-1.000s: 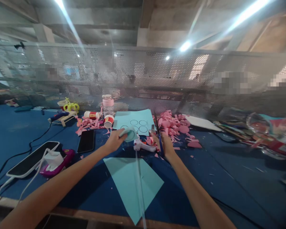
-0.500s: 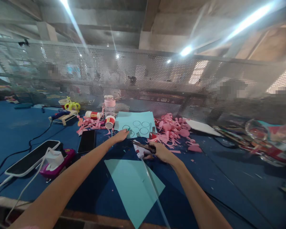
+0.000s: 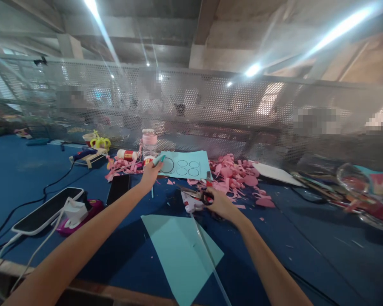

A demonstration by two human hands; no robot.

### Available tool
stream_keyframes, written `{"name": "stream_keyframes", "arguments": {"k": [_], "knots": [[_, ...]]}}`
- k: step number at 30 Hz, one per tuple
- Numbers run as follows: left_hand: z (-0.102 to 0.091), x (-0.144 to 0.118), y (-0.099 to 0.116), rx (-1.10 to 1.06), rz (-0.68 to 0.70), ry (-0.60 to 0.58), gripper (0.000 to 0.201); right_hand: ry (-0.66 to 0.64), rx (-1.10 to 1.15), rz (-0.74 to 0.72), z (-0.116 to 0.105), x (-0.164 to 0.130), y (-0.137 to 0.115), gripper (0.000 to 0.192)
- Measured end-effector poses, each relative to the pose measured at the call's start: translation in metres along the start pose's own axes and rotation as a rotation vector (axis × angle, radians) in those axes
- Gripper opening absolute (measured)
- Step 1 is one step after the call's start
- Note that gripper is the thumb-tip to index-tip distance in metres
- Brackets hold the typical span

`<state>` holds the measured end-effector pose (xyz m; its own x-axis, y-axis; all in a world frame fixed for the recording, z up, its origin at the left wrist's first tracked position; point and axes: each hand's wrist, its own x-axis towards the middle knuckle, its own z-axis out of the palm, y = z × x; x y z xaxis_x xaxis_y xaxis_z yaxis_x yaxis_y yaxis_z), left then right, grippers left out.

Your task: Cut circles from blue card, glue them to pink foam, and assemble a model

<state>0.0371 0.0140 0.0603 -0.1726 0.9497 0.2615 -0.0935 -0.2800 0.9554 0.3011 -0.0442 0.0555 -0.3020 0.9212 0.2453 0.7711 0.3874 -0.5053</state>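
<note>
My left hand (image 3: pixel 150 173) is closed on the left edge of a light teal paper sheet (image 3: pixel 202 158), which bends up at the fingers. Several black circles are drawn on that sheet. In my right hand (image 3: pixel 221 203) is a pair of scissors (image 3: pixel 193 193), blades pointing left, below the sheet's front edge. Just under the scissors lies a white object (image 3: pixel 190 203) with a long clear rod (image 3: pixel 207 253) running toward me; my right hand partly hides it. The rod crosses a second plain teal sheet (image 3: pixel 175 246) on the blue table.
Pink paper scraps (image 3: pixel 228 174) are heaped on the right. A clear bottle (image 3: pixel 149 142), paper cups (image 3: pixel 127 154) and a blue glue gun (image 3: pixel 83 153) stand or lie at back left. Nearer are a black phone (image 3: pixel 118 189), power bank (image 3: pixel 47 210) and cables. A mesh partition (image 3: pixel 210 110) closes the back.
My left hand has moved left and slightly up with the sheet's left edge, which is now curled in the fingers. My right hand has stayed about where it was with the scissors.
</note>
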Motion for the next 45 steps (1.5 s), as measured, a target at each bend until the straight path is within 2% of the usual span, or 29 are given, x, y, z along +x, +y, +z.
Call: {"name": "stream_keyframes", "arguments": {"k": [3, 6, 8, 11, 14, 17, 21, 23, 28, 31, 34, 40, 45], "knots": [[-0.002, -0.021, 0.018, -0.151, -0.053, -0.065, 0.038, 0.087, 0.108, 0.023, -0.009, 0.0, -0.005, 0.031], [-0.005, -0.036, 0.035, -0.245, -0.054, -0.166, 0.042, 0.207, 0.354, 0.048, -0.008, -0.003, -0.025, 0.032], [-0.007, -0.044, 0.045, -0.26, -0.052, -0.179, 0.046, 0.207, 0.645, 0.063, 0.006, -0.009, -0.047, 0.035], [-0.01, -0.054, 0.057, -0.25, 0.026, -0.131, 0.053, 0.153, 1.1, 0.041, 0.041, -0.023, -0.08, 0.037], [-0.013, -0.062, 0.065, -0.205, 0.143, -0.093, 0.063, 0.033, 1.293, 0.052, 0.075, -0.033, -0.097, 0.04], [-0.018, -0.07, 0.066, -0.125, 0.263, -0.074, 0.067, -0.019, 1.238, 0.089, 0.091, -0.036, -0.094, 0.043], [-0.024, -0.08, 0.06, 0.058, 0.383, -0.012, 0.033, 0.003, 1.017, -0.002, 0.086, -0.038, -0.092, 0.043], [-0.026, -0.085, 0.056, 0.162, 0.407, -0.003, 0.025, 0.029, 0.906, -0.041, 0.079, -0.039, -0.098, 0.043], [-0.026, -0.091, 0.041, 0.192, 0.477, 0.025, 0.035, 0.048, 0.901, -0.029, 0.073, -0.033, -0.115, 0.045], [-0.027, -0.091, 0.03, 0.235, 0.47, 0.048, 0.036, 0.025, 0.903, 0.005, 0.076, -0.027, -0.115, 0.044], [-0.029, -0.094, 0.021, 0.308, 0.495, 0.022, 0.036, 0.02, 0.89, 0.007, 0.079, -0.025, -0.111, 0.041], [-0.03, -0.101, 0.016, 0.435, 0.552, -0.036, 0.037, 0.022, 0.824, -0.053, 0.078, -0.028, -0.104, 0.043], [-0.03, -0.102, 0.014, 0.443, 0.571, -0.039, 0.037, 0.029, 0.822, -0.046, 0.077, -0.03, -0.103, 0.042]]}}
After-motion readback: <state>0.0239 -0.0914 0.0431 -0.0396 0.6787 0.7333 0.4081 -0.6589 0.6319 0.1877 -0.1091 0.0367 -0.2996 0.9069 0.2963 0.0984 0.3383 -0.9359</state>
